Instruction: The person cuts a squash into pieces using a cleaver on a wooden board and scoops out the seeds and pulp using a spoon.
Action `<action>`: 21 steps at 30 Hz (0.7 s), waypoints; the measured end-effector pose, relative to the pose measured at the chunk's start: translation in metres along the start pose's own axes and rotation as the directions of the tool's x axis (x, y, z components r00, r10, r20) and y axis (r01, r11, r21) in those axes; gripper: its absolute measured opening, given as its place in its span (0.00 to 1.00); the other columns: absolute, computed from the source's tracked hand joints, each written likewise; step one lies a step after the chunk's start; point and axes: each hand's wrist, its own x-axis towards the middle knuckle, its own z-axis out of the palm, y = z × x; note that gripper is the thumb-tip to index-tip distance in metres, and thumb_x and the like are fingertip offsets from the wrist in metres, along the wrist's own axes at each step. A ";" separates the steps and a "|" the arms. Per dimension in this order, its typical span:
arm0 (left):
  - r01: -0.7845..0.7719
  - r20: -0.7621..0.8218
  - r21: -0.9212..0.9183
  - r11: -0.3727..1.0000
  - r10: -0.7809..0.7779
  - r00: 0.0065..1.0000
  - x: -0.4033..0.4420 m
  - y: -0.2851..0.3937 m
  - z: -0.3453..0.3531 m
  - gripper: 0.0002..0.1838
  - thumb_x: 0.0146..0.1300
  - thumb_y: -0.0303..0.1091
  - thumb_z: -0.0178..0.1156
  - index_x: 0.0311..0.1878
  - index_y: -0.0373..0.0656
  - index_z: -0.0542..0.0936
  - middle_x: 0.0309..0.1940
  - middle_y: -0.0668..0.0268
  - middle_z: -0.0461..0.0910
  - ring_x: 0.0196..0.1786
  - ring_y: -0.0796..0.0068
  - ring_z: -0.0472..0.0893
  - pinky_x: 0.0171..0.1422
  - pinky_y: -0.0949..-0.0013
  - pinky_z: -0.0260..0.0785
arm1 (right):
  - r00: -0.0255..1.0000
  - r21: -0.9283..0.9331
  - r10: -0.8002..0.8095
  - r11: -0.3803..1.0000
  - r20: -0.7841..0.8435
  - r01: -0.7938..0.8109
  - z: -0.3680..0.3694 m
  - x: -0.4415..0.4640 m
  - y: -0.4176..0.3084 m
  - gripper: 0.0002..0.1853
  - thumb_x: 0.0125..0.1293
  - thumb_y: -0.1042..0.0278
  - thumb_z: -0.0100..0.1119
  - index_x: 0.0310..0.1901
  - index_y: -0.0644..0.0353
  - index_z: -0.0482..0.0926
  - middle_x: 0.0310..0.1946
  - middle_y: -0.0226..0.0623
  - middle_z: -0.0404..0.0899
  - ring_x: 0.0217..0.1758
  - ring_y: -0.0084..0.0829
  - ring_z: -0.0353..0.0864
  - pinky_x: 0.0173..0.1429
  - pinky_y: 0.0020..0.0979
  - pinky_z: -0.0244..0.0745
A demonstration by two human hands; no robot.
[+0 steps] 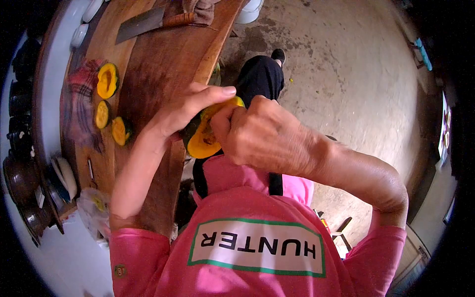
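My left hand (185,109) is wrapped around a cut piece of pumpkin (202,143) with yellow-orange flesh and dark green skin, its thumb stretched along the top edge. The hollow side faces up toward me. My right hand (269,131) is closed over the hollow, fingers curled in against the flesh. Whatever those fingers grip, if anything, is hidden behind the hand. The pumpkin is above my lap, beside the edge of the wooden table (148,94).
On the table lie more pumpkin pieces (107,80), a checked cloth (81,109) and a cleaver (141,25) near a brown cloth (203,12). A plastic bag (94,210) sits at the lower left. A white bucket (249,12) stands on the concrete floor (336,84).
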 end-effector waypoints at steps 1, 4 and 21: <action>-0.010 0.026 0.024 1.000 0.009 1.000 0.001 -0.002 -0.001 0.21 0.68 0.52 0.57 0.39 0.40 0.85 0.33 0.73 0.82 0.40 0.85 0.79 0.47 0.76 0.69 | 0.999 -0.013 -0.028 1.000 0.015 0.028 -0.001 0.001 0.001 0.07 0.54 0.72 0.60 0.30 0.68 0.76 0.20 0.32 0.72 0.22 0.23 0.79 0.22 0.27 0.72; -0.017 0.051 -0.003 1.000 0.017 0.999 0.003 -0.004 0.004 0.23 0.68 0.52 0.56 0.43 0.40 0.85 0.35 0.70 0.83 0.42 0.82 0.80 0.50 0.74 0.70 | 0.997 -0.018 -0.064 0.998 0.032 0.065 -0.001 -0.001 0.003 0.07 0.54 0.72 0.60 0.31 0.67 0.75 0.20 0.32 0.72 0.22 0.24 0.79 0.23 0.28 0.72; -0.555 -0.227 -0.205 0.806 0.513 0.828 0.007 -0.017 0.000 0.50 0.56 0.65 0.67 0.69 0.34 0.64 0.50 0.57 0.80 0.36 0.71 0.84 0.33 0.72 0.75 | 0.813 0.521 0.581 0.679 0.050 -0.517 -0.005 -0.002 0.036 0.14 0.56 0.76 0.56 0.42 0.73 0.70 0.24 0.59 0.78 0.29 0.59 0.81 0.33 0.51 0.79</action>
